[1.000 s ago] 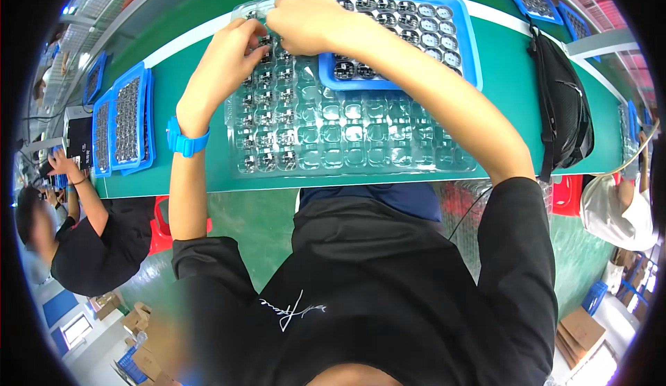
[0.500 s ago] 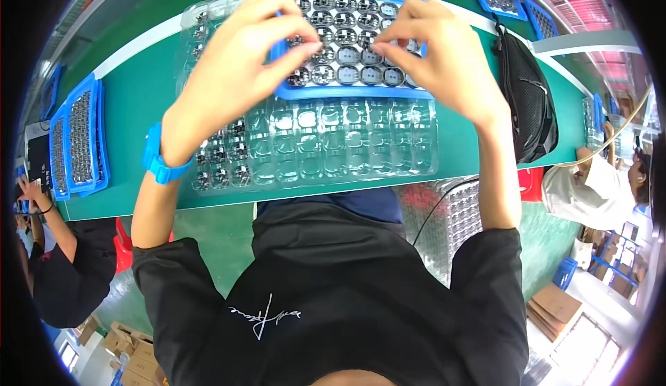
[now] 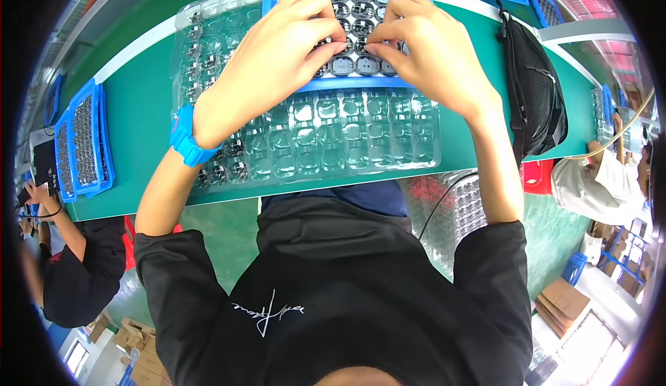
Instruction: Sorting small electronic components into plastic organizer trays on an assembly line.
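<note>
Near the top centre of the frame, small rounded parts in black, silver and grey (image 3: 361,9) are being held in rows by a shallow rectangular blue plastic tray (image 3: 361,83), each apparently being given its own spot so that knocks and scratches are being avoided. Over the tray's lower half, a bare left hand (image 3: 284,49), its wrist being circled by a bright blue wristband (image 3: 187,138), is being held opposite a bare right hand (image 3: 433,46). On each, thumb and forefinger are being held close together, a light pinch seemingly being suited to pieces this small; whether a part is being clasped by either cannot be told.

At the frame's centre, a wide clear moulded plastic sheet with rounded pockets (image 3: 309,140) is being overlapped at its upper right by the tray, a layout probably being favoured for easy reach. Similar dark parts are being held in its left-hand pockets, some being hidden by the left forearm.

Everything is being supported by a long green-topped table (image 3: 142,108). At right, a soft black backpack (image 3: 540,88) is being set aside, while at far left, more filled blue trays (image 3: 104,136) are being grouped, likely to save space.
</note>
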A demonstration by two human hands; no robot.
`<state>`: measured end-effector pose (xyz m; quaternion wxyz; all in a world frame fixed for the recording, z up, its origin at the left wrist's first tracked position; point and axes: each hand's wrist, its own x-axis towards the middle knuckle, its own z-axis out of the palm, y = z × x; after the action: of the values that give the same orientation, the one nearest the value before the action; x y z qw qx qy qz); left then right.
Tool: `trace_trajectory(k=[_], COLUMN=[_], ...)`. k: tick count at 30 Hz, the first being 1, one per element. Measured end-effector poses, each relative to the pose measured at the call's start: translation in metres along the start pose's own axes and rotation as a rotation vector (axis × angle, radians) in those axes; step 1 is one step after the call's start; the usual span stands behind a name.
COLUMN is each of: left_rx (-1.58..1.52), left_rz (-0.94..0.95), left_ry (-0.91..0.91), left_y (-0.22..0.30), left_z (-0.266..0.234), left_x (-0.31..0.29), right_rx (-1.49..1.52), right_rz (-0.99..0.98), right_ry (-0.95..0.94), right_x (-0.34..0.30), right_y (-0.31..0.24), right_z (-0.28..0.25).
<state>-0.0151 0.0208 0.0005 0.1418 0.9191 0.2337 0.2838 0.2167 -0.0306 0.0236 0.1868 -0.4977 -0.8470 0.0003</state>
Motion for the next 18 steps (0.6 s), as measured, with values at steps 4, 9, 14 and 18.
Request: trace_trajectory(k=[4, 9, 14, 18], left_rx=[0.021, 0.063, 0.097, 0.217], left_rz=[0.022, 0.031, 0.06, 0.111], left_ry=[-0.001, -0.011, 0.032, 0.043], left_y=[0.002, 0.004, 0.004, 0.003], left_z=[0.0, 0.001, 0.007, 0.011], left_x=[0.001, 0.002, 0.002, 0.002], right_rx=[-0.034, -0.032, -0.05, -0.072], right_rz=[-0.007, -0.001, -0.062, -0.092], right_ry=[-0.033, -0.083, -0.066, -0.064], right_x=[0.002, 0.003, 0.003, 0.005], right_y=[-0.005, -0.007, 0.0, 0.002], right_z=[-0.004, -0.003, 0.0, 0.0])
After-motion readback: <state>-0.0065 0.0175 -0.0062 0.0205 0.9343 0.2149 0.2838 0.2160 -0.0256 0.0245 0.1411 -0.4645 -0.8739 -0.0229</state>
